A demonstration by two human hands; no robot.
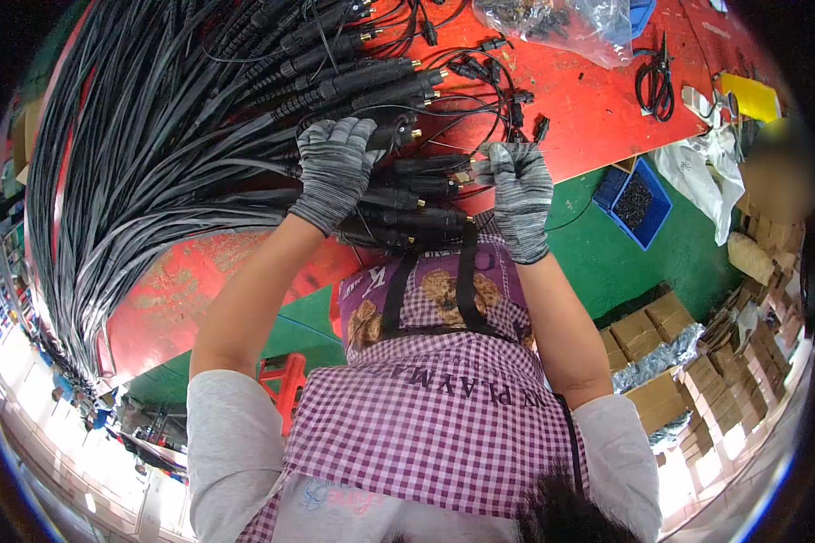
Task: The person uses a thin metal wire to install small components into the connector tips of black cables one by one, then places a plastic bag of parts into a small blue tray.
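Cables [109, 154] in a big black bundle sweep over the left side of the red tabletop [598, 118], ending in black connectors [362, 81] with brass-colored tips, rowed up around the hands. Left hand [337, 167], in a grey striped glove, is curled closed at one connector; exact grip hidden by the fingers. Right hand [522, 201], same glove, is closed with fingertips pinched at a small piece [484, 173] beside another connector's tip; too small to identify. Thin leads with small black plugs [516, 113] lie beyond the right hand. Clear plastic bag [570, 27] with small parts at the far edge, scissors [664, 72] to its right. Blue bin [638, 199] of small black parts sits off the tabletop's right edge, near a white bag [702, 176].
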